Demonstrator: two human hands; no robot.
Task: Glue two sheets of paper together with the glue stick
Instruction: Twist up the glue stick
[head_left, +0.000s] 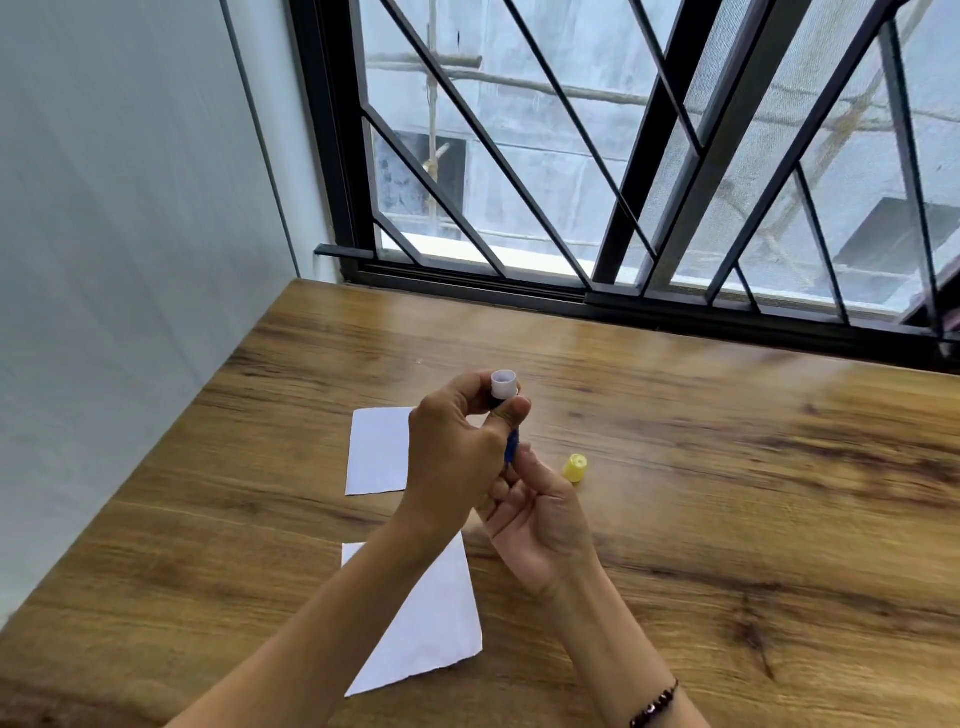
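Note:
I hold the glue stick (505, 385) upright above the wooden table (727, 467). Its white tip is uncapped and points up; a bit of blue body shows below my thumb. My left hand (457, 457) wraps around the upper body. The fingers of my right hand (540, 514) pinch the stick's lower end, palm facing me. The yellow cap (575, 466) lies on the table just right of my hands. One white paper sheet (376, 452) lies behind my left hand. A second sheet (431, 623) lies nearer me, partly under my left forearm.
A barred window (623, 182) runs along the table's far edge. A pale wall (130, 260) borders the table on the left. A dark bead bracelet (655, 704) sits on my right wrist.

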